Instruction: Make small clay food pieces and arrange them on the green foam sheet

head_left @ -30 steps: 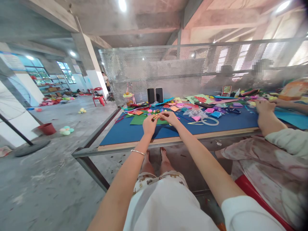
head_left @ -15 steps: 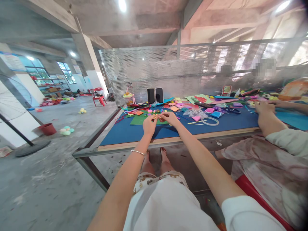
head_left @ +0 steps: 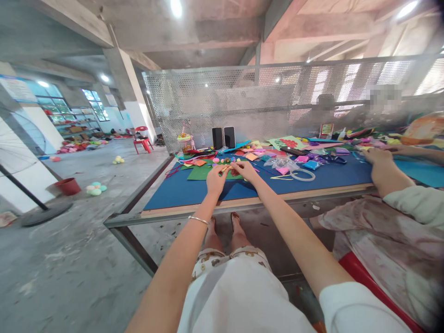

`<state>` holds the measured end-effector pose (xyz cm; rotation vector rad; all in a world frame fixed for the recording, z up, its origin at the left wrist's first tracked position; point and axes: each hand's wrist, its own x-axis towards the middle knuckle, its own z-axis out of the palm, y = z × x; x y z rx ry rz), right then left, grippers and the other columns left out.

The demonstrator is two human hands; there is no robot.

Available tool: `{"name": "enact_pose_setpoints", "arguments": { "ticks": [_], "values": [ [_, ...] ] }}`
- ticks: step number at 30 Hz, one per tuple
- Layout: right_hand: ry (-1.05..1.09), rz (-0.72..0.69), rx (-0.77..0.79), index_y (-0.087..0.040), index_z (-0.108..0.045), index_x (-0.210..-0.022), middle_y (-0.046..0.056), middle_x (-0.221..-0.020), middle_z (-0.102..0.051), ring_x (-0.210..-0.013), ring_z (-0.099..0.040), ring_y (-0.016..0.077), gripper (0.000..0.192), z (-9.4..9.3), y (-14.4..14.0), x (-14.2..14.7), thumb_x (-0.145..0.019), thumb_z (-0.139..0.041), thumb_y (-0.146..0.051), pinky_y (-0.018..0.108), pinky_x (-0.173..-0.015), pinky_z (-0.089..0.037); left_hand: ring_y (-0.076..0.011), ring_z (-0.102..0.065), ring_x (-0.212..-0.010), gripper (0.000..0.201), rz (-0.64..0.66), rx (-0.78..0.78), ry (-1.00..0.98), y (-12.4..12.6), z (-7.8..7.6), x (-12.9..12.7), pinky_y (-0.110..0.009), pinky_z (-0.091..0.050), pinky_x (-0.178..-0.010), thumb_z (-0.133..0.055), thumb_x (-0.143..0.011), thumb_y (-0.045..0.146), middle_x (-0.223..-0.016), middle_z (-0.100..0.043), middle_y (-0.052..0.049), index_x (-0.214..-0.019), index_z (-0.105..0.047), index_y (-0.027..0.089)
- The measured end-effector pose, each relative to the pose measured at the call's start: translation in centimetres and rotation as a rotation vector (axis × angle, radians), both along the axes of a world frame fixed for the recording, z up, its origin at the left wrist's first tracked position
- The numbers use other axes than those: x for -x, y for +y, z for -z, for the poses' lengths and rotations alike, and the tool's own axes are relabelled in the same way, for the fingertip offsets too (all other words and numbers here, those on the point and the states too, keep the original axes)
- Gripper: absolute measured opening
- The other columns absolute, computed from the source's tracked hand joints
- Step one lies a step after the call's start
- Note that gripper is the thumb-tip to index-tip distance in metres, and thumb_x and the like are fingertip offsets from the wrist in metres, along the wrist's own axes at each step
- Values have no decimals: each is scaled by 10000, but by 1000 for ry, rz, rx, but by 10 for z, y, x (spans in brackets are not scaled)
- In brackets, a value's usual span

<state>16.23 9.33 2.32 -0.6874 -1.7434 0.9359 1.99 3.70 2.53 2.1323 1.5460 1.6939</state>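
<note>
My left hand (head_left: 215, 178) and my right hand (head_left: 243, 170) meet over a green felt sheet (head_left: 201, 173) on the blue-topped table (head_left: 180, 192). Between their fingertips they pinch a small yellow-orange craft piece (head_left: 226, 169); it is too small to tell its shape. A silver bracelet (head_left: 199, 219) sits on my left wrist. Both arms stretch forward from my lap.
Coloured felt scraps (head_left: 249, 155), a clear tape ring (head_left: 303, 174), plastic bags and two dark phones (head_left: 224, 137) lie further back by a perforated metal screen. Another person's hand (head_left: 376, 156) works at the right. A red chair (head_left: 142, 138) and red bucket (head_left: 68, 186) stand on the floor left.
My hands have stayed nearly in place, the fingers shifting slightly on the small piece. The other person's hand at right has edged a little further back on the table.
</note>
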Motion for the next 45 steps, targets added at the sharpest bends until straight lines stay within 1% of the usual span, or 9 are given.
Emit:
{"name": "enact_pose_setpoints", "arguments": {
  "ticks": [5, 10, 14, 20, 28, 34, 38, 42, 45],
  "values": [
    [-2, -6, -16, -157, -668, -814, 46, -713, -686, -629, -646, 158, 522, -2, -2, 2, -578, -699, -622, 286, -642, -555, -180, -635, -844, 144, -35, -9, -35, 3, 1, 3, -278, -478, -792, -584, -845, 246, -924, -705, -62, -898, -701, 180],
    [-21, 27, -19, -160, -640, -691, 34, -593, -650, -570, -625, 149, 500, -2, -1, -1, -644, -630, -657, 271, -596, -543, -150, -624, -770, 208, 13, -11, -22, 3, 1, 1, -255, -485, -743, -642, -805, 270, -974, -690, -52, -994, -682, 192],
    [-51, 23, -17, -164, -614, -603, 30, -523, -620, -520, -605, 144, 515, -2, -4, -1, -689, -578, -670, 254, -534, -525, -158, -622, -780, 151, 10, -7, -29, 4, 2, 1, -250, -480, -727, -672, -777, 276, -898, -691, -56, -884, -699, 172],
    [-51, 26, -47, -164, -668, -787, 41, -673, -680, -600, -641, 154, 475, -3, -5, 0, -646, -656, -618, 270, -608, -539, -174, -636, -805, 134, -35, 11, -70, 6, 3, 5, -273, -475, -761, -645, -799, 284, -866, -697, -66, -830, -697, 165],
    [-83, 60, -64, -169, -614, -616, 39, -548, -637, -533, -623, 163, 532, 2, 1, -2, -719, -534, -685, 271, -544, -525, -143, -625, -717, 180, 29, 46, -74, 4, 1, 1, -244, -481, -703, -701, -747, 271, -917, -712, -40, -907, -705, 189],
    [-94, 43, -118, -179, -679, -789, 52, -684, -707, -605, -669, 180, 441, 4, 4, -1, -723, -600, -608, 298, -592, -558, -154, -619, -665, 158, -15, 86, -120, 7, 2, 5, -257, -468, -673, -652, -784, 307, -731, -707, -34, -785, -719, 164],
    [-94, 73, -173, -236, -681, -669, 59, -637, -715, -646, -695, 212, 321, 6, 11, -4, -769, -612, -532, 316, -606, -559, -142, -605, -648, 191, -7, 113, -117, 8, 2, 5, -244, -460, -653, -639, -790, 328, -717, -696, -24, -825, -719, 159],
    [-96, 93, -226, -260, -670, -578, 58, -583, -705, -674, -705, 228, 335, 6, 14, -5, -798, -599, -503, 306, -600, -557, -125, -584, -663, 253, 23, 127, -78, 7, 2, 2, -225, -451, -659, -673, -761, 302, -795, -694, -19, -975, -699, 171],
    [-100, 94, -263, -239, -678, -568, 54, -586, -708, -681, -708, 208, 362, 6, 12, -5, -802, -593, -502, 266, -606, -550, -125, -557, -619, 219, 29, 146, -49, 7, 2, 3, -230, -433, -630, -625, -802, 302, -697, -667, -3, -963, -707, 178]
  ]
}}
